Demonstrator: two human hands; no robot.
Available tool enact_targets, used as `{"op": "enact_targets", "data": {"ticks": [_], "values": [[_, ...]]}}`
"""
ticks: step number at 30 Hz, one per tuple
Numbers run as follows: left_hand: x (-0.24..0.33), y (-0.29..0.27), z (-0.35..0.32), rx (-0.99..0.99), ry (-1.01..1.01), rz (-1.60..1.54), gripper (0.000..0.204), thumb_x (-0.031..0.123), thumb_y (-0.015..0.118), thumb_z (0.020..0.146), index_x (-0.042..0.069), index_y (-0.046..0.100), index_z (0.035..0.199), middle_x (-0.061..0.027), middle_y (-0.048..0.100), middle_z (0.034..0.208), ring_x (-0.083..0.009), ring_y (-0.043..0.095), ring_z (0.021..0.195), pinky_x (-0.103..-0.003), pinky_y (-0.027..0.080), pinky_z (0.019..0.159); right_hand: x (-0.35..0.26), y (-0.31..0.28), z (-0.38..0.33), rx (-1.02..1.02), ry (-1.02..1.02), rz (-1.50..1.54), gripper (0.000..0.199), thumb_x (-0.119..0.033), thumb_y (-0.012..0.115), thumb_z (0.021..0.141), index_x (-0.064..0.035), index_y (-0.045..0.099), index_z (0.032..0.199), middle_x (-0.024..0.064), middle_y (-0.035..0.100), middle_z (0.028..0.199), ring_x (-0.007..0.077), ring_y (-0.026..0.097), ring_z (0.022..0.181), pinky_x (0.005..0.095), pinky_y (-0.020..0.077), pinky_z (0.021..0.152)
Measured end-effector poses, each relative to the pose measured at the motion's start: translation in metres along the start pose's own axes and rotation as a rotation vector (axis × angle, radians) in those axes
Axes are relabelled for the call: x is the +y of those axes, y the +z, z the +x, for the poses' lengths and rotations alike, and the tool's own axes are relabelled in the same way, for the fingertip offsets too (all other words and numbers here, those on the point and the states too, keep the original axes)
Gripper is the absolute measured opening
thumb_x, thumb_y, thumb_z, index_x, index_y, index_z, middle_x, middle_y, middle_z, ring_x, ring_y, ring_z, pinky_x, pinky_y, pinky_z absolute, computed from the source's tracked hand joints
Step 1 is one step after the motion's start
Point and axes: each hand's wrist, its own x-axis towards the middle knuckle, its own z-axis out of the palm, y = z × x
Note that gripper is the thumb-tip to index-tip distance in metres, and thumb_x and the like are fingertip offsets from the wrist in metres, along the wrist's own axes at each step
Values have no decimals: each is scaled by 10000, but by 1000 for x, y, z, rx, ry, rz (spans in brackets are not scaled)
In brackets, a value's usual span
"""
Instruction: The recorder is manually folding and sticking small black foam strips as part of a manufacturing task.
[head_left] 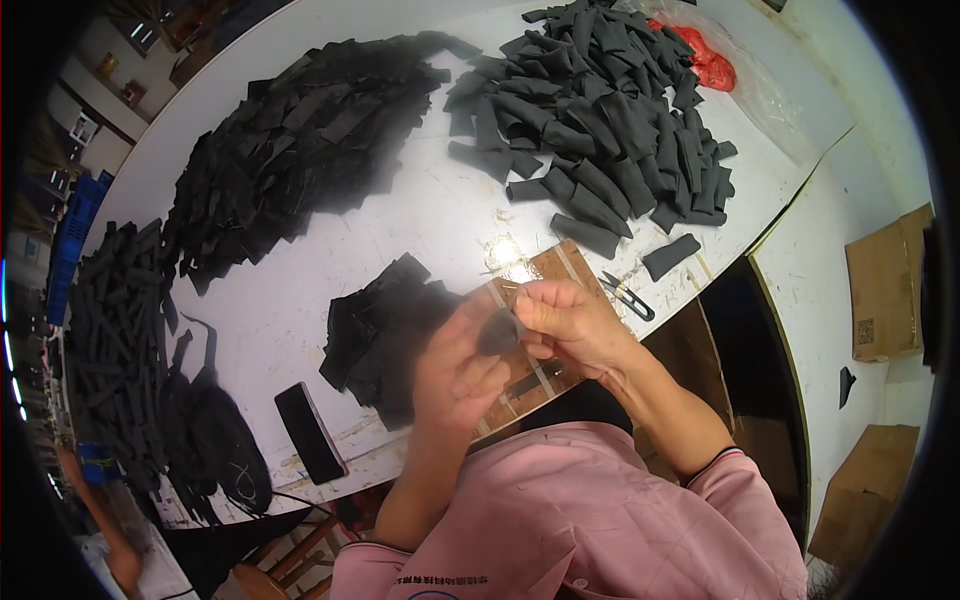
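Observation:
Both my hands meet over a brown wooden board (553, 262) at the table's near edge. My left hand (458, 362), blurred by motion, has its fingers curled around a small dark grey piece of soft material (499, 333). My right hand (572, 322) pinches at the same piece with thumb and forefinger. A thin light sliver shows by the right fingertips; what it is I cannot make out. Beside my left hand lies a small heap of flat black pieces (375, 325), partly hidden by that hand. Black-handled thread snips (628, 297) lie just right of the board.
A wide pile of flat black pieces (300, 130) covers the far left; rolled dark grey tubes (600, 130) are heaped far right, one loose tube (671, 256) nearer. A phone (310, 432), a black bag (225, 440), narrow strips (115, 350) and cardboard boxes (885, 285) stand around.

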Motion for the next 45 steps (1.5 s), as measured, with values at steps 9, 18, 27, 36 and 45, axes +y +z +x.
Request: {"op": "enact_targets", "data": {"ticks": [9,18,27,36,45], "values": [[-9,9,-12,90,327,690,220,50,424,862,-37,399,1063,-87,534,658,-28,296,318,-173,236,325,0,-7,7,-139,-16,-138,221,-252,510,864,-68,523,742,-33,455,638,45,368,543,176,308,500],[4,19,-6,-142,74,-134,257,57,414,856,9,408,1109,-106,550,786,-43,288,338,-180,252,337,-30,24,4,-86,-148,-349,242,-221,518,857,-61,485,679,-61,412,597,25,348,535,183,289,475],[-14,-6,-11,224,461,1044,306,81,520,834,-2,445,1118,-78,565,843,-64,480,579,-172,390,528,25,-23,7,-4,-15,-235,215,-248,520,857,-65,531,745,-34,467,630,48,404,538,183,320,490],[-3,18,-11,-76,778,1173,87,16,582,768,-28,564,841,-129,577,925,-201,521,868,-307,408,786,-20,13,-11,130,-749,-1220,258,-252,616,747,-11,525,765,71,522,736,195,513,644,297,405,507],[-13,2,-2,-39,491,796,115,-27,521,768,-44,525,881,-145,571,889,-205,527,883,-306,400,820,20,-9,-5,111,-580,-1457,263,-291,570,771,-33,551,725,92,533,626,276,545,617,366,425,506]]}}
